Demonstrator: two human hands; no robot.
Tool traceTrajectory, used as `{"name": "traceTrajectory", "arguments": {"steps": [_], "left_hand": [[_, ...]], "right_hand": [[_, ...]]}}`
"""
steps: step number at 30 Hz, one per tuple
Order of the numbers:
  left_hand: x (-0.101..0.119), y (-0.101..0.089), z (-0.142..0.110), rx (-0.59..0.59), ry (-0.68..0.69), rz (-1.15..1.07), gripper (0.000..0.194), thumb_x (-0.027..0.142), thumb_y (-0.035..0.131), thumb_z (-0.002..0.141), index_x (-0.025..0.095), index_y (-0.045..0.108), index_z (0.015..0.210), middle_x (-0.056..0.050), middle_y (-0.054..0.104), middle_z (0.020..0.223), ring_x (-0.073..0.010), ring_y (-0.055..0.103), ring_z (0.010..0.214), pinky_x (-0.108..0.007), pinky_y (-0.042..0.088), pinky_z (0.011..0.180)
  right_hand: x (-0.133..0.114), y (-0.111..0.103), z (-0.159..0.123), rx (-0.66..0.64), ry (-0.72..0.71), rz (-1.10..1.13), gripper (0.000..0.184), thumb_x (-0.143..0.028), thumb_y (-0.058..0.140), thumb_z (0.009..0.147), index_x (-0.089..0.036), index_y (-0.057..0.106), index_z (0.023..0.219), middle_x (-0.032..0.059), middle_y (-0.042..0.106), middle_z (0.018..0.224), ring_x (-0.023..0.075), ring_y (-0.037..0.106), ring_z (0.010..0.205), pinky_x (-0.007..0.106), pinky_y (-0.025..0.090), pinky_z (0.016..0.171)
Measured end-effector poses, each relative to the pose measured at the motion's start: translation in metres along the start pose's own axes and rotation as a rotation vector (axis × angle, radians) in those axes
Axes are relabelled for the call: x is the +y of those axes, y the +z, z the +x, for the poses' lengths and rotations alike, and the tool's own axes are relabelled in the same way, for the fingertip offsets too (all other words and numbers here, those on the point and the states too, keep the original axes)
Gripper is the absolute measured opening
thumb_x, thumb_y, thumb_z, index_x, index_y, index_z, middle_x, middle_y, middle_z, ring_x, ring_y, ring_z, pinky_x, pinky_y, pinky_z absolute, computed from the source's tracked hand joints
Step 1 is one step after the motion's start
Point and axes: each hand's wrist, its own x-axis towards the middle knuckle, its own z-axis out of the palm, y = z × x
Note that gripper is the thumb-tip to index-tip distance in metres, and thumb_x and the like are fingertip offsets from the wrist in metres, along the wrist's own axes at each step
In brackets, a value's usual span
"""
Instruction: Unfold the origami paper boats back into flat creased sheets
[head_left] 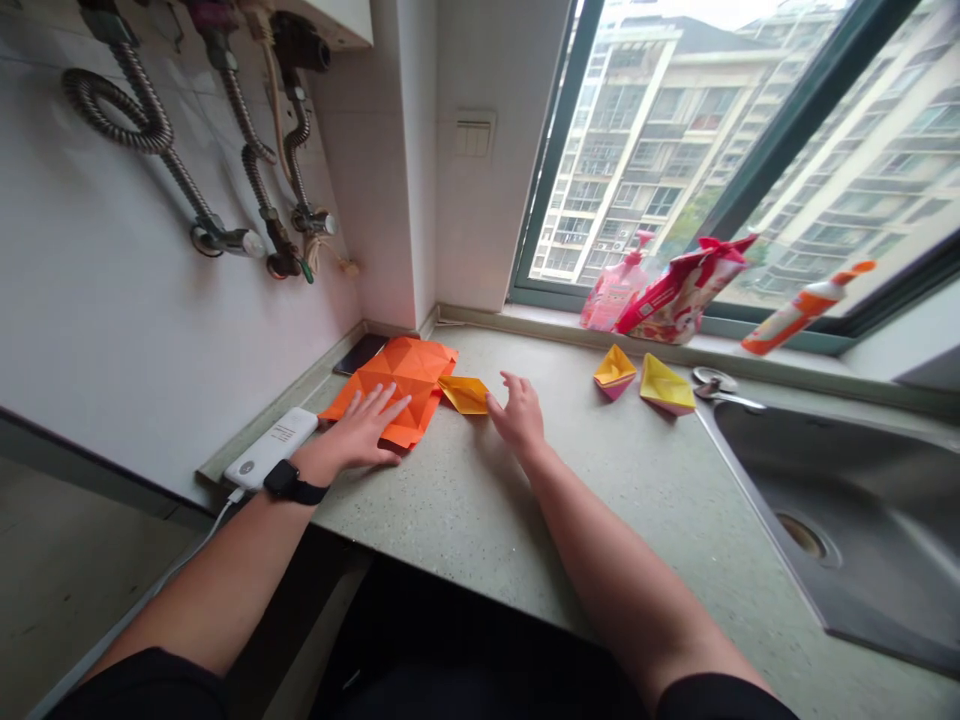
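Observation:
My left hand (361, 432) lies flat with fingers spread on the near edge of a creased orange paper sheet (401, 378) on the grey counter (480, 500). My right hand (516, 412) hovers with fingers apart just right of a small folded yellow paper (464, 393), its fingertips close to the paper's right corner. A black watch (292, 484) is on my left wrist. Two folded paper boats, one yellow and pink (615, 371), one yellow (666, 385), stand farther right on the counter.
A white power bank (271, 447) with a cable and a dark phone (360, 353) lie along the left wall. A steel sink (840, 500) fills the right. Pink pouch (613, 292), red packet (686, 292) and orange bottle (806, 309) rest on the window sill. Metal hoses (225, 150) hang on the wall.

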Motion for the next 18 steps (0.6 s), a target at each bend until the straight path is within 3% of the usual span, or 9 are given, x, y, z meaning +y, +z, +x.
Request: {"name": "traceTrajectory", "arguments": {"steps": [4, 9, 14, 18], "left_hand": [[-0.004, -0.001, 0.004, -0.079, -0.045, -0.017, 0.074, 0.036, 0.057, 0.1, 0.025, 0.039, 0.171, -0.014, 0.023, 0.182, -0.038, 0.018, 0.169, -0.059, 0.018, 0.135], [-0.011, -0.003, 0.005, -0.065, -0.033, -0.065, 0.06, 0.035, 0.05, 0.104, 0.027, 0.052, 0.163, -0.011, 0.035, 0.178, -0.0335, 0.025, 0.168, -0.056, 0.02, 0.135], [-0.023, 0.002, 0.007, -0.076, 0.076, -0.13, 0.051, 0.035, 0.044, 0.106, 0.031, 0.064, 0.153, -0.006, 0.047, 0.172, -0.029, 0.036, 0.164, -0.052, 0.022, 0.136], [-0.031, 0.011, 0.008, -0.054, 0.123, -0.203, 0.05, 0.037, 0.044, 0.106, 0.031, 0.069, 0.149, -0.005, 0.047, 0.172, -0.0296, 0.038, 0.163, -0.053, 0.025, 0.136]], "right_hand": [[0.021, -0.005, 0.008, -0.058, 0.132, -0.02, 0.035, -0.029, 0.059, 0.091, -0.021, 0.078, 0.119, 0.0105, 0.078, 0.107, 0.0266, 0.072, 0.099, 0.043, 0.055, 0.1], [0.041, -0.031, 0.015, -0.026, 0.174, -0.019, 0.025, -0.026, 0.058, 0.085, -0.026, 0.082, 0.093, 0.0064, 0.082, 0.1, 0.0252, 0.075, 0.098, 0.038, 0.057, 0.096], [0.071, -0.072, 0.011, -0.016, 0.245, 0.029, 0.028, -0.029, 0.058, 0.082, -0.023, 0.083, 0.094, 0.0057, 0.082, 0.092, 0.0221, 0.075, 0.076, 0.038, 0.062, 0.079], [0.09, -0.104, -0.005, -0.008, 0.291, 0.083, 0.03, -0.035, 0.061, 0.081, -0.021, 0.083, 0.095, 0.005, 0.08, 0.084, 0.0197, 0.071, 0.064, 0.035, 0.062, 0.062]]}}
